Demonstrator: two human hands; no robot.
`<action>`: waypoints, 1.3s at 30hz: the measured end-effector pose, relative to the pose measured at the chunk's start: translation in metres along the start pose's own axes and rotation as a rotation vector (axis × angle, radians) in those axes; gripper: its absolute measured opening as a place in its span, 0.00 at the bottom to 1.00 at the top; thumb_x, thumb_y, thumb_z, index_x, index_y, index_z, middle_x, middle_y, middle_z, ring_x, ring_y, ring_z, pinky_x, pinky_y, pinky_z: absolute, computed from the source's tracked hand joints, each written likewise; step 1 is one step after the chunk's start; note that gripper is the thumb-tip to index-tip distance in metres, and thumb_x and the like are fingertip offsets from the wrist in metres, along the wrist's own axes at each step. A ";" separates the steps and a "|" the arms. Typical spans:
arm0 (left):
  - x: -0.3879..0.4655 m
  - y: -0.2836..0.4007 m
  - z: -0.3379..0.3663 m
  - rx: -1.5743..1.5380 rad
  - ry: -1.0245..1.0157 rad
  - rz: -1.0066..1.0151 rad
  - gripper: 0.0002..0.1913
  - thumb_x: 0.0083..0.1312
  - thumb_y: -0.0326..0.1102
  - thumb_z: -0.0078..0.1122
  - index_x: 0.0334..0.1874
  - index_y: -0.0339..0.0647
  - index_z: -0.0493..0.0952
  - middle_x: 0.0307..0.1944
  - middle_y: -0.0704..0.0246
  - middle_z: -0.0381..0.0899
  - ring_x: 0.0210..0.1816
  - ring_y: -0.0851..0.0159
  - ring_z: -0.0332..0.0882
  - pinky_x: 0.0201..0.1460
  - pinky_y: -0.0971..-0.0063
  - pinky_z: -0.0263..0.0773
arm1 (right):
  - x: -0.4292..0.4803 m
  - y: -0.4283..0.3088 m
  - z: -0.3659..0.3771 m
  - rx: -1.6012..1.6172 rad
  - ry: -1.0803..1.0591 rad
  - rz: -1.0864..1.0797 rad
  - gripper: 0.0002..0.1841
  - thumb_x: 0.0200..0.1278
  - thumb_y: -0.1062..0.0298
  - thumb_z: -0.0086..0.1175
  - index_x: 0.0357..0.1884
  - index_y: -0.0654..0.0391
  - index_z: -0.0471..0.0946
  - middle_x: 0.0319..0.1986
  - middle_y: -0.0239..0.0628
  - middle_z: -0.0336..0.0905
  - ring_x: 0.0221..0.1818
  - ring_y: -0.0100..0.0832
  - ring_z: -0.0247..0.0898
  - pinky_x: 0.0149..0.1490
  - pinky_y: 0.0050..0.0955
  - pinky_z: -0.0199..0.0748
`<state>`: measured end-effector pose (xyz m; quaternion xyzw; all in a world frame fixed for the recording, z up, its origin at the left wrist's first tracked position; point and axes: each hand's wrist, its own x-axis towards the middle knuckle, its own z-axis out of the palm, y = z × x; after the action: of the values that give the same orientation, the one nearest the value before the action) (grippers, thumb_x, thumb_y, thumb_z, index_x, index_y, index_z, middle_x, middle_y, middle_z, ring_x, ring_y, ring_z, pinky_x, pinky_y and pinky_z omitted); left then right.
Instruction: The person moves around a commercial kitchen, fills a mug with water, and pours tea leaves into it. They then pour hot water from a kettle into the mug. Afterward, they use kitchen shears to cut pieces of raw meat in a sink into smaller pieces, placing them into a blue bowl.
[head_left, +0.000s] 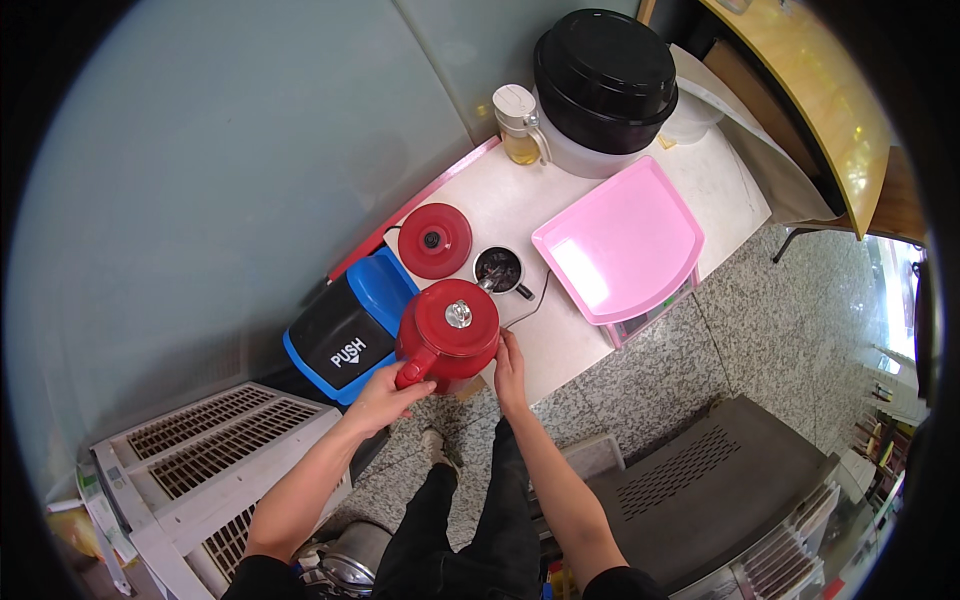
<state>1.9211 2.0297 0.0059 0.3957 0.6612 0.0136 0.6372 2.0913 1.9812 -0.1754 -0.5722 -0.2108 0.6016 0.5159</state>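
Observation:
My left hand (386, 399) is closed around the handle of a red electric kettle (457, 341) with a silver lid knob. Against the kettle's right side rest the fingers of my right hand (511, 375). The metal spout points at a mug (499, 268) with a black handle, and clear liquid seems to run from it into the dark contents. Behind the kettle, the round red kettle base (435, 240) stands on the white table (566, 352). Most of the kettle's lower body is hidden by its lid and my hands.
A pink tray (622, 240) sits on a scale (652, 311) to the right. Farther back are a jug of yellowish liquid (520, 135) and a black lidded container (607, 82). Left of the kettle stands a blue-and-black push-lid bin (341, 341). A grey chair (712, 487) is at lower right.

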 end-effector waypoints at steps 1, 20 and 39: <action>0.000 0.002 0.000 0.008 0.001 -0.001 0.13 0.65 0.43 0.63 0.43 0.43 0.76 0.30 0.79 0.74 0.31 0.80 0.72 0.31 0.81 0.73 | 0.000 -0.001 0.000 -0.007 -0.013 -0.030 0.19 0.76 0.63 0.37 0.58 0.65 0.70 0.49 0.41 0.75 0.54 0.30 0.68 0.60 0.28 0.63; -0.004 0.014 -0.005 0.058 -0.075 -0.064 0.22 0.65 0.51 0.62 0.54 0.44 0.75 0.40 0.74 0.77 0.38 0.76 0.74 0.33 0.80 0.74 | -0.004 -0.007 0.003 -0.009 -0.017 0.001 0.20 0.76 0.61 0.37 0.58 0.66 0.68 0.49 0.38 0.74 0.53 0.28 0.68 0.58 0.26 0.64; -0.004 0.024 -0.005 0.014 -0.085 -0.038 0.15 0.67 0.48 0.61 0.45 0.44 0.75 0.28 0.80 0.71 0.30 0.81 0.69 0.30 0.82 0.72 | -0.003 -0.006 0.003 0.000 -0.003 0.024 0.19 0.76 0.63 0.36 0.59 0.64 0.68 0.50 0.41 0.74 0.55 0.31 0.67 0.62 0.29 0.62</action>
<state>1.9286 2.0460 0.0225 0.3878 0.6411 -0.0201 0.6619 2.0902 1.9821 -0.1679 -0.5739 -0.2046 0.6085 0.5084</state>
